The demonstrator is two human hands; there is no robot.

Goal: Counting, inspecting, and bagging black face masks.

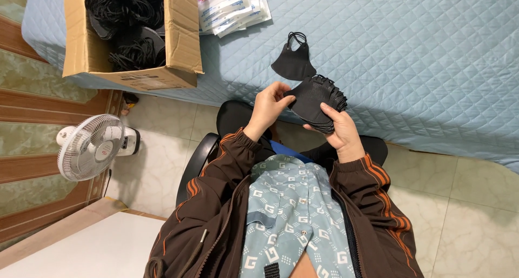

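A stack of black face masks (318,101) rests in my right hand (339,131), fanned at its upper edge. My left hand (268,106) pinches the stack's left edge with thumb and fingers. Both hands hover just off the edge of a light blue quilted bed (411,56). One single black mask (293,60) with ear loops lies flat on the quilt just above the stack, apart from both hands.
A cardboard box (183,35) full of black masks sits on the bed's left end. White plastic packets (230,8) lie beside it. A white fan (89,146) stands on the tiled floor at left. A white tabletop (92,251) is at bottom left.
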